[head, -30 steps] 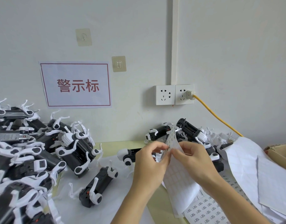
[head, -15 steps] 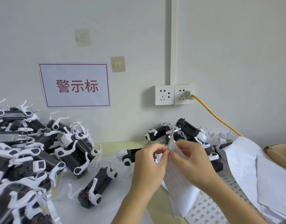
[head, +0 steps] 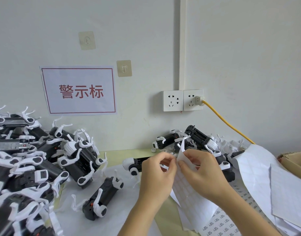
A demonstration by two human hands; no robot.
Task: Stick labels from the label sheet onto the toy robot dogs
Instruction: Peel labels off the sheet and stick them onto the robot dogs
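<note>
Both hands pinching the label sheet [head: 189, 189] just right of the lone toy robot dog [head: 102, 198]: left hand [head: 156, 178] fingers picking a label, right hand [head: 202, 174] bending the sheet. Peel slow from a corner so it won't curl.

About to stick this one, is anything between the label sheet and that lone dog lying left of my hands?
Nothing visible: the label sheet is in both hands, and only bare white paper separates them from the lone dog.
</note>
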